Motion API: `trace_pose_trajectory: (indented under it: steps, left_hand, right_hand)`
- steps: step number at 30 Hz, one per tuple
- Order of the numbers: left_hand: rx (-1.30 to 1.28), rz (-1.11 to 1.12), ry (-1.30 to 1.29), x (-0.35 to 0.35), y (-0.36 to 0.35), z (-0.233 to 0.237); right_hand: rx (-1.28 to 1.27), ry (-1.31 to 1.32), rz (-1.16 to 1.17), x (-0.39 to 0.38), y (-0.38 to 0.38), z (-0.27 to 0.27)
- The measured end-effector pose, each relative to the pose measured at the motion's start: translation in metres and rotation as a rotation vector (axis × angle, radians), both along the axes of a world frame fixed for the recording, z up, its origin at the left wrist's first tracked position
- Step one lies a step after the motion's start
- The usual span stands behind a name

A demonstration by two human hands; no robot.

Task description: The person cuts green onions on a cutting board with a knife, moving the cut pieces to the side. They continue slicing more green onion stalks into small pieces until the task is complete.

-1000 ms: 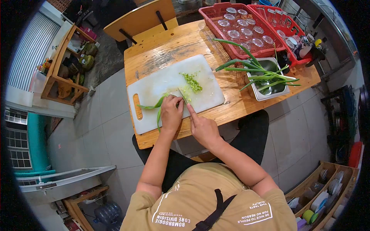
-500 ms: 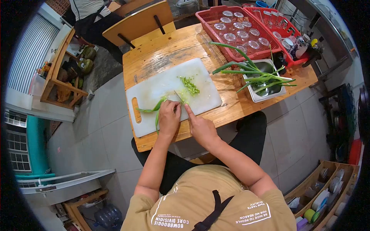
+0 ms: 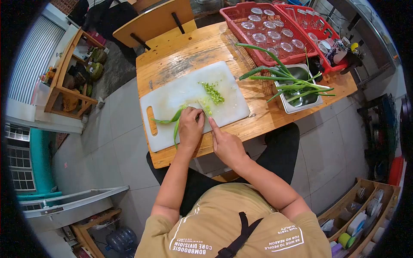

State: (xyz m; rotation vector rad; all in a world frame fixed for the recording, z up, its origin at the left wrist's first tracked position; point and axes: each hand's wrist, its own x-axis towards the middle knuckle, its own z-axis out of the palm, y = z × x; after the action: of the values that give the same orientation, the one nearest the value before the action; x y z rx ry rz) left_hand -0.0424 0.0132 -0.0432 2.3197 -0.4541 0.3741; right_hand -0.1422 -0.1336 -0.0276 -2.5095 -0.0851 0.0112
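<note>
On the white cutting board (image 3: 165, 96), my left hand (image 3: 191, 127) is closed around a bunch of green onion (image 3: 174, 118), whose leaves trail out to the left and toward me. My right hand (image 3: 226, 145) grips a knife (image 3: 203, 108), index finger stretched along it; the handle is hidden in the palm. The blade lies right beside my left fingertips, at the cut end. Chopped green onion (image 3: 214, 93) forms a small pile just beyond the blade. More whole green onions (image 3: 292, 81) lie across a metal pan (image 3: 320, 101) to the right.
The wooden table (image 3: 172, 56) carries a red basket (image 3: 232, 21) of upturned glasses and a second red basket (image 3: 333, 36) with cups and utensils. A wooden chair (image 3: 155, 23) stands at the far side. Part of a person in dark clothes (image 3: 105, 26) shows at upper left.
The knife and my right hand have shifted very slightly. My left hand stays on the green onion. The person in the background has moved farther out of view at the top.
</note>
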Motion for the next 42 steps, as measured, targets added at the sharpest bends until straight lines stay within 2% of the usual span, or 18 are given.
trace_pose_trajectory:
  steps: [4,8,10,14,16,20,26,28,32,34,38,42]
  left_hand:
    - [0.032,0.025,-0.016,-0.002,-0.002,-0.001]
    - [0.017,0.043,-0.022,-0.004,0.000,-0.002]
    - [0.022,0.046,-0.010,-0.005,-0.001,-0.002]
    - [0.042,0.044,-0.036,-0.006,-0.001,-0.002]
    - [0.043,0.037,0.010,-0.004,0.000,0.000]
    - [0.022,0.018,-0.016,-0.002,0.002,-0.002]
    - [0.006,0.025,0.011,-0.004,0.002,0.001]
    - [0.019,0.021,0.008,-0.004,0.002,0.002]
    - [0.028,0.049,0.001,-0.006,0.001,0.001]
    - [0.013,0.051,-0.062,-0.007,0.000,-0.001]
    - [-0.037,0.100,-0.037,-0.010,0.000,-0.004]
    - [-0.039,0.107,-0.072,-0.008,-0.001,-0.009]
  right_hand:
    - [-0.086,0.004,0.012,0.014,0.005,-0.002]
    - [-0.098,-0.021,0.014,-0.007,0.000,0.003]
    - [-0.122,0.052,0.021,-0.016,-0.004,0.008]
    - [-0.168,0.021,0.002,-0.005,-0.003,-0.005]
    - [0.044,-0.051,-0.012,0.003,-0.002,-0.006]
    - [0.116,-0.047,-0.010,-0.005,-0.003,0.003]
    - [0.091,-0.004,-0.001,-0.005,0.001,0.001]
    - [-0.017,0.059,-0.004,0.005,0.005,0.001]
    - [-0.033,-0.027,0.011,0.020,0.009,-0.012]
    - [0.053,-0.094,-0.008,0.017,0.004,-0.008]
    - [-0.032,-0.029,-0.001,0.003,-0.008,0.020]
    - [-0.154,-0.089,-0.026,0.002,-0.011,0.014]
